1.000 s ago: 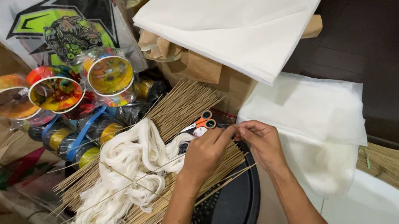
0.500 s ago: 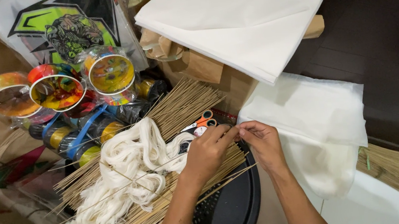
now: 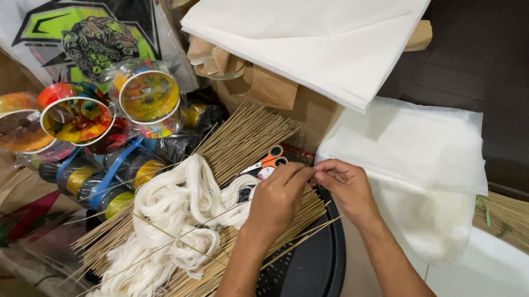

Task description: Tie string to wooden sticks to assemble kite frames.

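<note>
- Your two hands meet over the pile: your left hand (image 3: 278, 198) and your right hand (image 3: 345, 185) have their fingertips pinched together and touching, just beside the scissors. Something very fine seems to be held between them, but it is too small for you to tell what.
- One pair of scissors (image 3: 267, 164) with orange and white handles lies on the sticks, just above your left hand.
- One broad heap of thin bamboo sticks (image 3: 249, 137) spreads under your hands; there are too many to count.
- One tangled skein of white string (image 3: 166, 231) lies on the sticks, to the left of your left wrist.
- Three round, brightly coloured spools (image 3: 78, 119) in clear wrap stand at the upper left, with more dark reels below them.
- Two stacks of white paper: one stack (image 3: 322, 16) on top, one sheet pile (image 3: 417, 154) right of your right hand.
- One black round tray (image 3: 310, 273) sits beneath your forearms.
- Since the earlier frame, your hands hold the same spot and the same pinch; nothing on the pile has shifted.
</note>
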